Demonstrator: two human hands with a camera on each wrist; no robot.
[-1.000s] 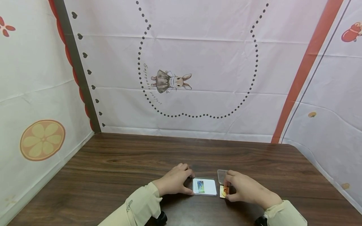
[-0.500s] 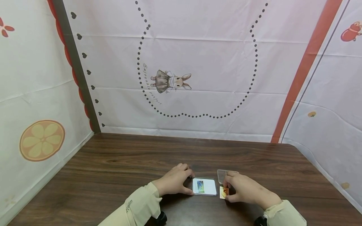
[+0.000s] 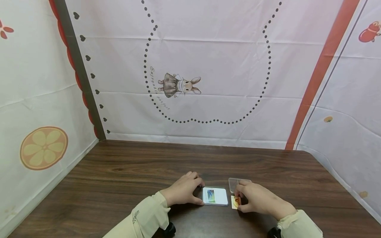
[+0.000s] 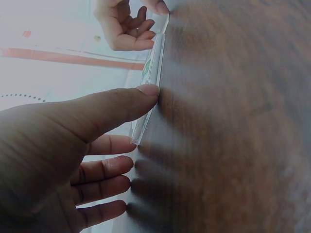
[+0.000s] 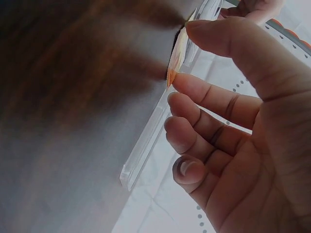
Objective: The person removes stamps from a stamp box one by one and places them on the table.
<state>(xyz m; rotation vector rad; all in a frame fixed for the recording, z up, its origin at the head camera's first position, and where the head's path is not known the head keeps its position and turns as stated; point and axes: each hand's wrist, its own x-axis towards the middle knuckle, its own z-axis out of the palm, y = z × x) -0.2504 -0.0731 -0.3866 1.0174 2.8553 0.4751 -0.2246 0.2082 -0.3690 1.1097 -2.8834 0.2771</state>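
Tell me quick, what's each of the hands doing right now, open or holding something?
Left hand: closed, holding the clear case by its left end.
Right hand: closed, pinching the small card by its edges.

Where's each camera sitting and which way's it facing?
Head: worn on the head, facing forward and down over the table; left hand, right hand and sleeves show.
Left wrist: on that wrist, facing the flat case the left hand holds; the right hand shows beyond.
Right wrist: on that wrist, facing the small card the right hand pinches; part of the left hand shows.
The wrist views share both hands.
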